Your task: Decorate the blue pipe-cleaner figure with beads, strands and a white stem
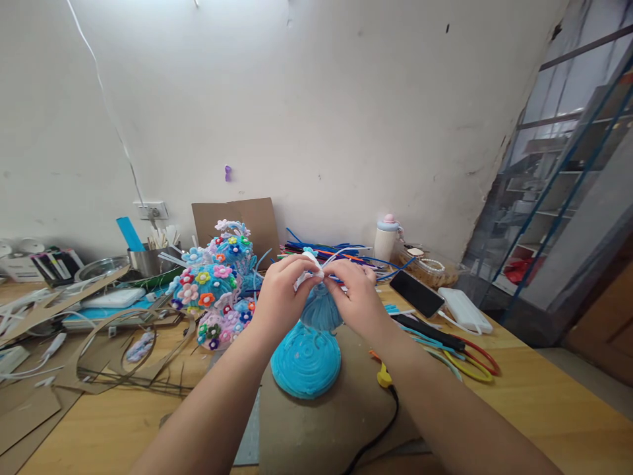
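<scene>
My left hand (291, 287) and my right hand (356, 290) meet in front of me, fingertips pinched together around a white pipe cleaner (320, 272) at the top of a blue fuzzy skirt-shaped piece (322, 310). A small blue flower (310, 252) pokes up just above my left fingers. Thin white ends stick out above my right fingers. Below the skirt-shaped piece lies a round blue coiled base (305, 363), on brown cardboard. My fingers hide much of the white part.
Left of my hands stands a flower-covered pipe-cleaner figure (210, 280). Cut cardboard strips (99, 330) litter the left. Toward the right are a black phone (417, 293), a white power bank (465, 310), a bottle (386, 241) and loose pipe cleaners (467, 363). A black cable with a yellow end (384, 376) crosses the cardboard.
</scene>
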Available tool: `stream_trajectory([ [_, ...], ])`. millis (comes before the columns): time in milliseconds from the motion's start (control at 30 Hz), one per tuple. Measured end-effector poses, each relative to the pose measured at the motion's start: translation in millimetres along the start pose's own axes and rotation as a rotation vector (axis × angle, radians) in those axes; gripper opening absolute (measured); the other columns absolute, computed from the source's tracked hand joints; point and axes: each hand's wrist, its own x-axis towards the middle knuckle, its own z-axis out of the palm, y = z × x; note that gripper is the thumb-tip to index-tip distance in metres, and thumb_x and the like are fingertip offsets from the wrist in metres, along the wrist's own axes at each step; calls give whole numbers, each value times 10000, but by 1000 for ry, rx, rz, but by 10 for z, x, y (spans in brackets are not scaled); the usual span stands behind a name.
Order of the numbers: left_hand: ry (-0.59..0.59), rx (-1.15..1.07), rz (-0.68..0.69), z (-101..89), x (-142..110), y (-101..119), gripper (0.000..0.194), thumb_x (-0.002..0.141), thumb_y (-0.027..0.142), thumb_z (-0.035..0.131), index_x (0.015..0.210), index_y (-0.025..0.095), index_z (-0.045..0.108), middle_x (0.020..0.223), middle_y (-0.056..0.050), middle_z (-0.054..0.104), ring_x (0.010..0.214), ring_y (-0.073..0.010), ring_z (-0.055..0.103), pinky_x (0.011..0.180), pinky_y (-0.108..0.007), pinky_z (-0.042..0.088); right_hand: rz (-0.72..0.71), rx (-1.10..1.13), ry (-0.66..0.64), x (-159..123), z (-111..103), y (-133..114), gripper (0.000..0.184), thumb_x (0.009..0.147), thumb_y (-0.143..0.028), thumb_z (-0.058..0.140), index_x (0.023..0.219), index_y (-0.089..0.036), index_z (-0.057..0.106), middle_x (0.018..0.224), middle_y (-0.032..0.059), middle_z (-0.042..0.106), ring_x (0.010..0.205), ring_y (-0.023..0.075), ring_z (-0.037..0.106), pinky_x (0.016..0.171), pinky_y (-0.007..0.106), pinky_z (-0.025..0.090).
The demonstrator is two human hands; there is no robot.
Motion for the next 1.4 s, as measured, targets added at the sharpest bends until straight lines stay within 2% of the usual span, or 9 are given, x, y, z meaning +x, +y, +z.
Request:
stream_trajectory([
  [133,-5,25,-13,2,-12,-3,51,882,198,620,871,224,663,1022,-52,718,1035,-219,638,914,-354,480,53,220,-24,28,6,37,118,871,-243,525,859,-236,643,981,50,687,995,246,598,901,403,398],
  [300,-8,47,-21,4,-22,-9,47,880,229,628,905,238,667,1063,-49,720,1066,-227,632,925,-363,461,107,312,-61,71,17,120,171,869,-301,503,849,-217,651,897,41,681,874,213,624,773,334,483],
  [533,-24,184,-29,-17,-14,37,49,894,251,621,927,265,653,1093,-5,725,1103,-218,622,937,-379,355,150,345,-61,109,-11,142,174,855,-325,534,852,-212,667,886,44,691,893,225,622,834,366,472],
  [700,-17,200,-17,-24,-27,37,62,904,246,606,939,265,653,1099,0,721,1099,-210,616,937,-374,313,153,345,-47,132,-25,115,188,855,-351,539,840,-208,660,882,50,682,892,232,618,835,370,463],
  [867,-57,154,1,-70,-36,16,189,934,165,519,982,274,666,1132,-2,707,1123,-196,599,944,-368,302,162,344,-52,127,-30,101,195,855,-376,556,845,-208,654,875,44,679,877,228,619,815,364,464],
  [1100,-126,68,20,-116,-9,-72,158,888,184,625,1006,278,669,1156,-9,693,1141,-207,596,965,-369,313,160,353,-56,115,-27,134,179,849,-359,559,849,-202,645,899,51,676,896,230,614,823,365,459],
  [1400,-88,41,15,-74,29,-134,131,872,191,662,975,270,682,1101,-2,708,1098,-196,613,966,-374,328,135,364,-69,119,-30,114,175,861,-348,567,863,-190,643,924,54,669,917,216,607,848,351,451],
])
